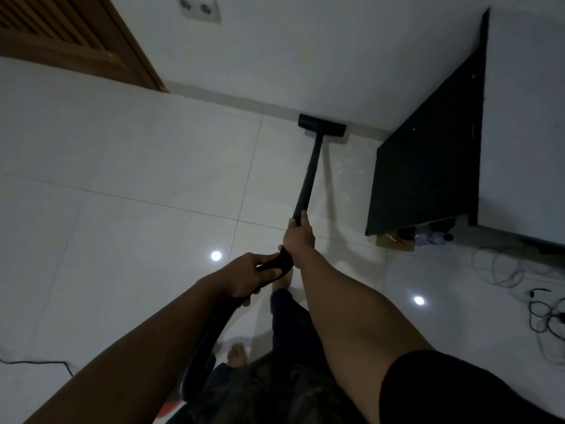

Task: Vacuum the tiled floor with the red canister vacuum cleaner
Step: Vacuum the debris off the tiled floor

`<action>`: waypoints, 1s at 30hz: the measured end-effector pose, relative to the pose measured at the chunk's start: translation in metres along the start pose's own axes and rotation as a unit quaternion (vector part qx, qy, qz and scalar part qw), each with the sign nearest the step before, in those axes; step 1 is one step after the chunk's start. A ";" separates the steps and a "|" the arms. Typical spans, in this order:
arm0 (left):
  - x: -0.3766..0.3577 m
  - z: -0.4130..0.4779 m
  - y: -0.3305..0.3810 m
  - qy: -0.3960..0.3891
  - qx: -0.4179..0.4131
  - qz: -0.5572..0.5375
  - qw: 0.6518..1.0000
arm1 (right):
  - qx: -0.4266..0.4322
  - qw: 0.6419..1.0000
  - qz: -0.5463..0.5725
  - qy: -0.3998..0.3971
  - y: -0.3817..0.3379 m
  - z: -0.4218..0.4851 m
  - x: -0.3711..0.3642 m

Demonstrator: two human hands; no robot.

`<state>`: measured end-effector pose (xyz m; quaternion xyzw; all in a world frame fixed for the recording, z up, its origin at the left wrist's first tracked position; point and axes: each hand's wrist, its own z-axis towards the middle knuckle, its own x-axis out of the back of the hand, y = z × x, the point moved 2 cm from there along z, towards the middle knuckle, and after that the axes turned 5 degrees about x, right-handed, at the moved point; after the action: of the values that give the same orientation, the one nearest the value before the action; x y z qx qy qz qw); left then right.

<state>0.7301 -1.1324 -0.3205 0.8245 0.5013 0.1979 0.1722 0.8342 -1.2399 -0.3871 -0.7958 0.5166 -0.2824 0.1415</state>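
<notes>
A black vacuum wand runs forward over the white tiled floor. Its black floor head sits flat against the skirting of the far wall. My right hand grips the lower end of the wand. Just behind it, my left hand holds the black curved handle. From there the ribbed black hose drops toward my feet. Only a small red patch of the canister shows at the bottom edge, mostly hidden by my left arm.
A black cabinet side panel stands right of the floor head, with bottles and a box at its foot. Loose cables lie at the right. A wooden door and wall sockets are at the top left; a black cord crosses the lower left.
</notes>
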 end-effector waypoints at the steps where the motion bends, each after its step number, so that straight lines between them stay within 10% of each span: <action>1: -0.007 -0.012 -0.012 0.002 -0.005 0.005 1.000 | 0.008 1.000 0.006 0.004 0.012 -0.015 -0.003; 30: -0.386 -0.303 -0.341 -0.041 -0.059 0.158 0.985 | 0.009 1.000 -0.021 0.021 0.512 -0.376 0.006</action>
<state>0.1585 -1.3028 -0.2834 0.8893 0.3443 0.2177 0.2080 0.2321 -1.4380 -0.3491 -0.7990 0.5002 -0.3068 0.1319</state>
